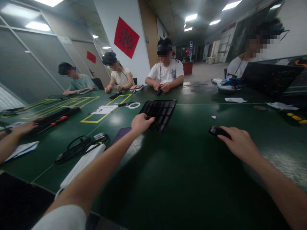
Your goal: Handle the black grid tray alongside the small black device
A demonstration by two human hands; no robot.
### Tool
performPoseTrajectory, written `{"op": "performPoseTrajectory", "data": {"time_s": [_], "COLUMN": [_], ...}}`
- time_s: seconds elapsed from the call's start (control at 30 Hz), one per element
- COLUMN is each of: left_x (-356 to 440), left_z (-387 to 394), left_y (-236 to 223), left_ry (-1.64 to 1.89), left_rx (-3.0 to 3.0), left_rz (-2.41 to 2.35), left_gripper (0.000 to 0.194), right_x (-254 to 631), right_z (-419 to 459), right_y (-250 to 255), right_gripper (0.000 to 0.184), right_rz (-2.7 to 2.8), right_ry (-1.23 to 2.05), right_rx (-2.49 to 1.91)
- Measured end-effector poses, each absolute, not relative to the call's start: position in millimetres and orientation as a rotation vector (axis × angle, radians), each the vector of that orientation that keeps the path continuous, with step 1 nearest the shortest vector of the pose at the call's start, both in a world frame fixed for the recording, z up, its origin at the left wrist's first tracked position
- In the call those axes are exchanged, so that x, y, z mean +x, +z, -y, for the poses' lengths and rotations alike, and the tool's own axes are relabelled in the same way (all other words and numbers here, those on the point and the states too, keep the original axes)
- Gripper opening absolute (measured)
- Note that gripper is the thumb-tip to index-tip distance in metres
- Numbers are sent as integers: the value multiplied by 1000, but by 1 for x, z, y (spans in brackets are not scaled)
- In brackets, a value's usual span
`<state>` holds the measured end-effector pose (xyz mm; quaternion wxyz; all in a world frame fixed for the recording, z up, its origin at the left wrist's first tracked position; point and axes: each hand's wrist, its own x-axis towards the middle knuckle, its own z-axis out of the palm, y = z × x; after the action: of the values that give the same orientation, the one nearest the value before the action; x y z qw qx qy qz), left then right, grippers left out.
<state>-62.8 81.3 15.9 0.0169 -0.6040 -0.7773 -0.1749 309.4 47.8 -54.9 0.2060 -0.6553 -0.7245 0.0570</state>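
Black compartment tray [159, 112] lies flat on the green table [187, 179], mid-table ahead of me, near corner under my left hand [141, 123]. Left fingers curl over that near edge, closed on the rim. Tray looks like thin moulded plastic: light, fairly stiff but likely to flex if lifted by one corner, so grip at the rim or slide it flat. Surface looks smooth, probably slides easily on the tabletop. Right hand [238, 142] rests well apart to the right, fingertips on a small black device [215, 130] lying on the table; fingers loosely bent over its near end, but I cannot tell whether they have closed on it or are only touching. Device looks small, rigid and light, a pinch at the sides should do. Further out: purple card [121, 134] just left of the tray, black cable bundle [81, 145] and white strip [82, 163] near my left forearm, white tape ring [134, 105] beyond. A red-handled screwdriver [56, 121] lies at far left by another person's hand [24, 127]. Other people sit across the table.
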Motion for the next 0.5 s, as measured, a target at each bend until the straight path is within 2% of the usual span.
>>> {"op": "performPoseTrajectory", "data": {"time_s": [0.13,0.3,0.5], "left_x": [-114,-145,-143], "left_z": [-122,-137,-135], "left_y": [28,24,21], "left_ry": [-437,-363,-385], "left_rx": [-1629,-1457,-1527], "left_rz": [2589,2686,2714], "left_gripper": [49,53,50], "right_x": [327,323,321], "right_z": [-52,-46,-46], "right_y": [-59,-61,-58], "right_gripper": [62,66,58], "right_rz": [1983,1995,2033], "right_ry": [67,-355,11], "right_rx": [-2136,-1987,-2212]}}
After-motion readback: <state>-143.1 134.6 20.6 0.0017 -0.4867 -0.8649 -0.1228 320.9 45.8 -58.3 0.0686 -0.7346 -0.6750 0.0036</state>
